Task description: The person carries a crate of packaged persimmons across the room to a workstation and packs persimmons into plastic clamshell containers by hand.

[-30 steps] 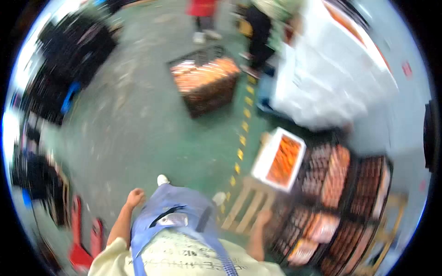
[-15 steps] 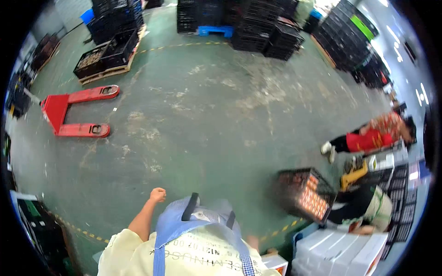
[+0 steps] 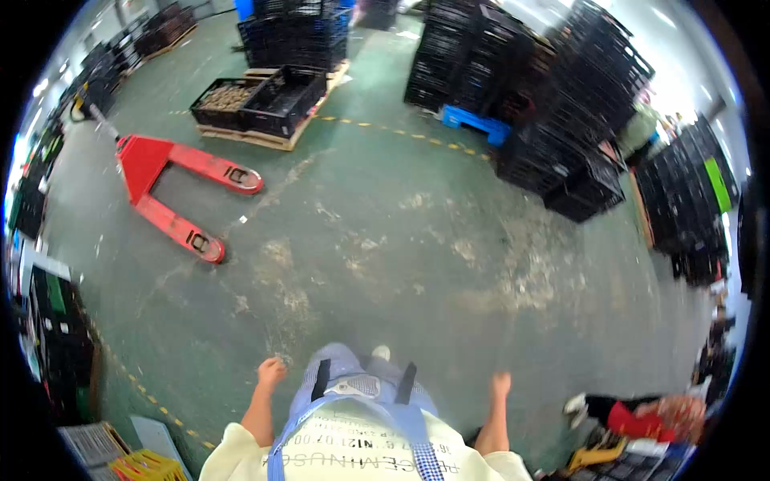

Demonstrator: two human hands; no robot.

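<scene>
My left hand (image 3: 273,370) hangs beside my body over the green floor (image 3: 385,313). Its fingers are loosely curled, with nothing seen in them. On the other side, my right hand (image 3: 501,383) is also held low and away from my body. It is slightly blurred, and its fingers look folded in with no object showing. Neither hand touches anything. Between them are my blue apron (image 3: 353,409) and one white shoe (image 3: 381,353). Nearest ahead of my left hand is a red pallet jack (image 3: 140,168), well out of reach.
Stacked black crates (image 3: 553,120) stand ahead to the right, beside a blue pallet (image 3: 475,124). A wooden pallet (image 3: 249,138) bears crates, one with round brownish items. At lower right is a person in red (image 3: 650,421). A yellow crate (image 3: 144,466) lies at lower left.
My view has swung to the right-hand side's left: the pallet jack and crates sit further right. My right hand has come into clear view. The crate of packaged goods and bending person have left view.
</scene>
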